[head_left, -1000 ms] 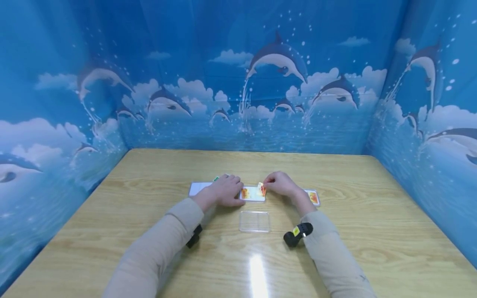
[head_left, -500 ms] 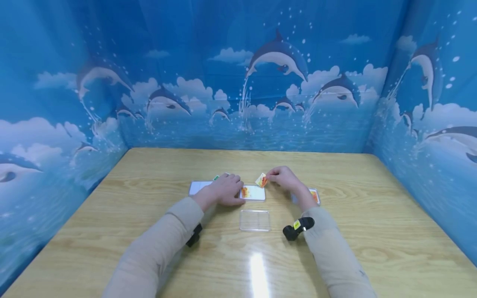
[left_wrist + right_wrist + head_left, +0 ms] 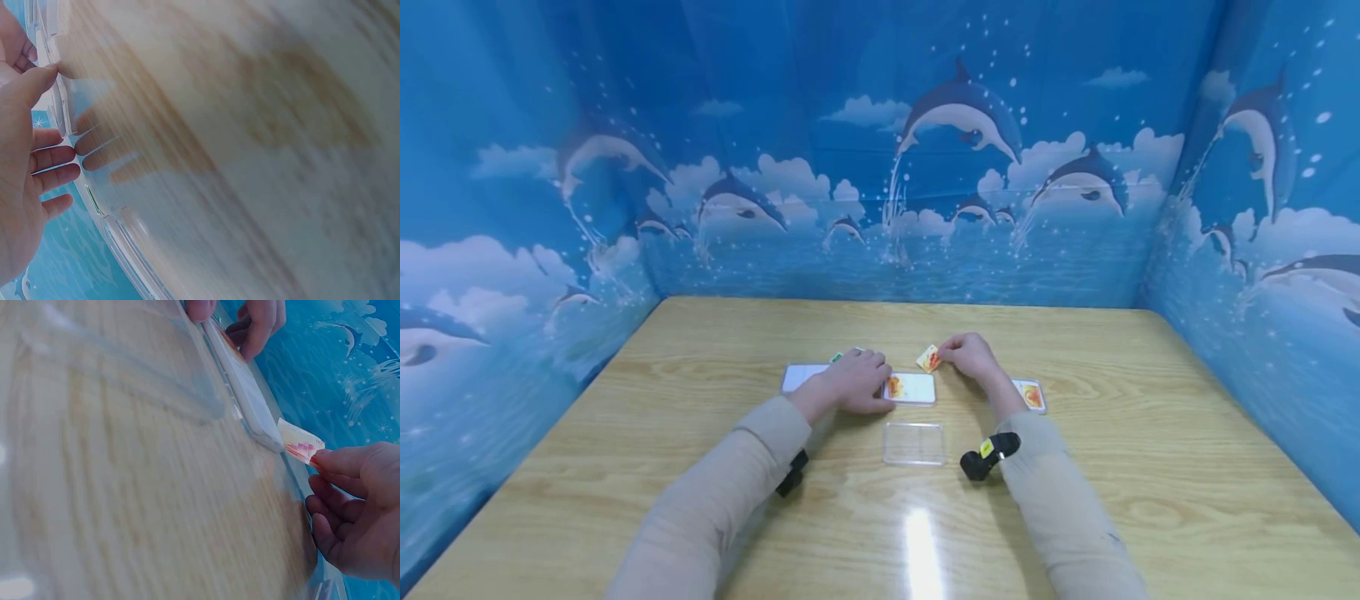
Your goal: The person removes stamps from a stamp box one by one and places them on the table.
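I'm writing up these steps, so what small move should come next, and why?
Probably lay the card on the table beyond the case: the right hand pinches it there, whereas a second ago it was over the case's right end, now plain white. The left hand rests at the other end.

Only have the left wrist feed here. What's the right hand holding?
Observer: The right hand pinches a small card with a red-orange picture.
Operator: Which end of the white case shows a picture?
Observer: The left end, seen from the head: an orange picture.
Operator: Anything to the right of that hand?
Observer: Yes, beside the right wrist there's another flat case with an orange print.
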### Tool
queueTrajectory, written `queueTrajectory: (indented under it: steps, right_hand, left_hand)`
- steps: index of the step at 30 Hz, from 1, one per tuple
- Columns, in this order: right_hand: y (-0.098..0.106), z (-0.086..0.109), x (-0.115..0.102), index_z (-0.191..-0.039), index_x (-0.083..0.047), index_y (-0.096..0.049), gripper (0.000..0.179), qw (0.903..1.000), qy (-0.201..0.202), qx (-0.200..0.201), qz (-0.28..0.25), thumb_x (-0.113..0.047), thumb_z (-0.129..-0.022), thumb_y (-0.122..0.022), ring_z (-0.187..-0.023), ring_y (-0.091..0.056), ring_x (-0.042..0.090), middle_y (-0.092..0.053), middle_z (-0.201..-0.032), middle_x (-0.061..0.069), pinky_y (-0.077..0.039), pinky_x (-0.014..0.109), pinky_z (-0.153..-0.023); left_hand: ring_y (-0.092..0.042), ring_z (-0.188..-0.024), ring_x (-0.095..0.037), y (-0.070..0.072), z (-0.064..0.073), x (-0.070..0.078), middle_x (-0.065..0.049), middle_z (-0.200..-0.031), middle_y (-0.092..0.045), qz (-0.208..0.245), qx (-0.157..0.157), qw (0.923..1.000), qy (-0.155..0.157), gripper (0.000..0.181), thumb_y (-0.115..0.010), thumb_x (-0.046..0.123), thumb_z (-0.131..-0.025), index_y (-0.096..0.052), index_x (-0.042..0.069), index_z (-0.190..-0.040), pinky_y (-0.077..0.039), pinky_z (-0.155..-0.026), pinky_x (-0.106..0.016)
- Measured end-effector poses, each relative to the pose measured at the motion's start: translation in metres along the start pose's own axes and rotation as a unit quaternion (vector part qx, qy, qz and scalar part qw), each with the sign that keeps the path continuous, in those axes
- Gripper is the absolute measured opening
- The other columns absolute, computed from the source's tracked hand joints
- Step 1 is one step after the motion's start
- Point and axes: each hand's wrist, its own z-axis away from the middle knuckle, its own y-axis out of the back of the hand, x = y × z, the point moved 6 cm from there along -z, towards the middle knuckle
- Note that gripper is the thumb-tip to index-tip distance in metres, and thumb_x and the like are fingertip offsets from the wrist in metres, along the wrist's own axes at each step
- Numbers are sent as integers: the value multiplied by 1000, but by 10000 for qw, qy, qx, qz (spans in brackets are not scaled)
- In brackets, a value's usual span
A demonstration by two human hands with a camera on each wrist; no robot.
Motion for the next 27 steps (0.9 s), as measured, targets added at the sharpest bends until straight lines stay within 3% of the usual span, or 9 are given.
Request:
queueTrajectory:
  steps: [11,18,27]
  right_hand:
    - [-2,5,-6,-94,6,-68,21,9992,24,232,320,-11,-84,-63,-89,-55,28,-65,-92,16,-42,38,-84]
    - [-5,5,-5,-97,3,-68,20,9985,-109,170,511,-13,-87,-61,-85,-54,25,-64,-93,14,-44,35,-77]
    - [-7,6,-6,-96,2,-67,16,9979,-129,145,619,-11,-87,-61,-91,-55,27,-63,-96,14,-44,39,-84]
  left_hand:
    - [-48,-106,-21,-1,-2,-1,-8,-113,-52,10,22,10000,-19,60,-46,58,-88,-54,9,-122,-34,-98,-40]
    - [-47,-106,-22,-2,-2,-1,-8,-114,-52,40,-13,10000,-40,61,-47,58,-88,-53,9,-123,-34,-98,-40]
    - [-47,-107,-21,-2,-1,-1,-8,-114,-52,31,40,10000,-57,61,-46,58,-88,-53,9,-123,-33,-98,-40]
